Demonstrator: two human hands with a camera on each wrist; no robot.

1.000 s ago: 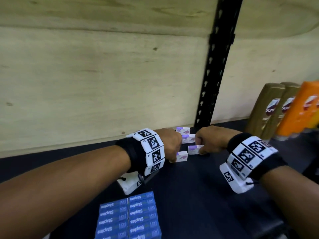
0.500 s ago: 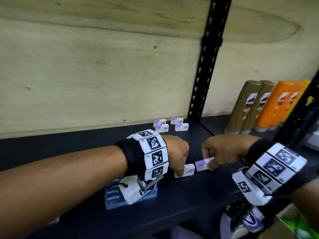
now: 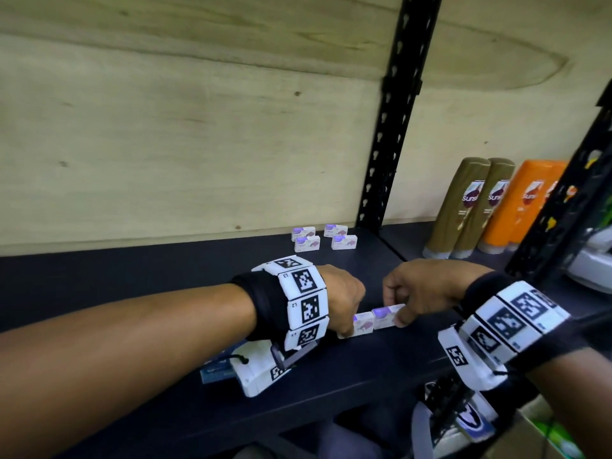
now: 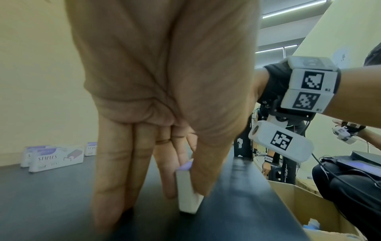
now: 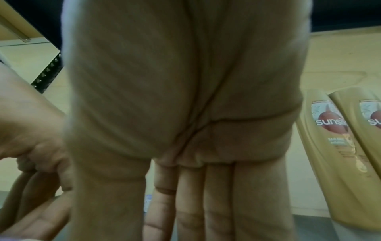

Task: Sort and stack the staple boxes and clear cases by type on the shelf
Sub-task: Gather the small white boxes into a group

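two white boxes point(image 3: 374, 321) are now held at the shelf point(image 3: 331, 376) front, centre of frame, drawn away from the four boxes point(image 3: 323, 240) at the back; one is pinched by the left hand point(image 3: 337, 298), one by the right hand point(image 3: 420, 291), apparently for a new stack

The shelf point(image 3: 331, 369) looks like matt dark board, smooth. Behind it, the back panel point(image 3: 165, 144) is pale plywood with visible grain and knots. The upright point(image 3: 390, 127) is black punched metal. Beyond the fingers point(image 3: 344, 329), the boxes point(image 3: 308, 244) look like printed white card. The bottles point(image 3: 463, 210) are glossy plastic.
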